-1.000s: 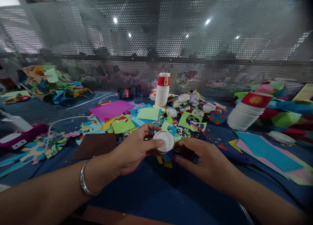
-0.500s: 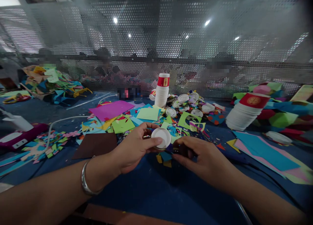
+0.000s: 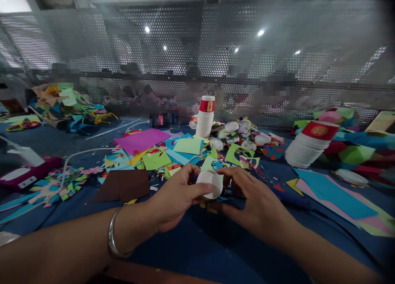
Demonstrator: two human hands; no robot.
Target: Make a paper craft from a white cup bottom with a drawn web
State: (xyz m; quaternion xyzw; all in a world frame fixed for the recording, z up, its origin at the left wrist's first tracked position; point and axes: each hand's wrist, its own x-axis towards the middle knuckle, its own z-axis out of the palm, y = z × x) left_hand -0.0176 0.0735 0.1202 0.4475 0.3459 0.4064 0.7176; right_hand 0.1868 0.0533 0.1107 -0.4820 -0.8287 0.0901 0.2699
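Observation:
In front of me, my left hand point(image 3: 182, 195) grips a shallow white paper cup point(image 3: 212, 179), thumb laid over the rim and into its pale inside. The cup's round mouth is tilted up toward me; its outer side is mostly hidden by fingers. Against the cup's right side, my right hand point(image 3: 249, 197) is curled, index finger at the upper rim and thumb lower down. Small yellow paper scraps point(image 3: 211, 210) lie just below the cup, partly covered.
Behind the hands spread cut coloured papers point(image 3: 188, 146) and a heap of white round pieces point(image 3: 231, 127). Paper cup stacks stand at the back point(image 3: 205, 121) and right point(image 3: 308, 146). Brown paper point(image 3: 123, 186) and a purple power strip point(image 3: 31, 175) lie left; a black cable point(image 3: 336, 224) runs right.
Both hands have shifted slightly right and down with the cup, which is turned a little. The right fingers have moved from beside it onto its right side.

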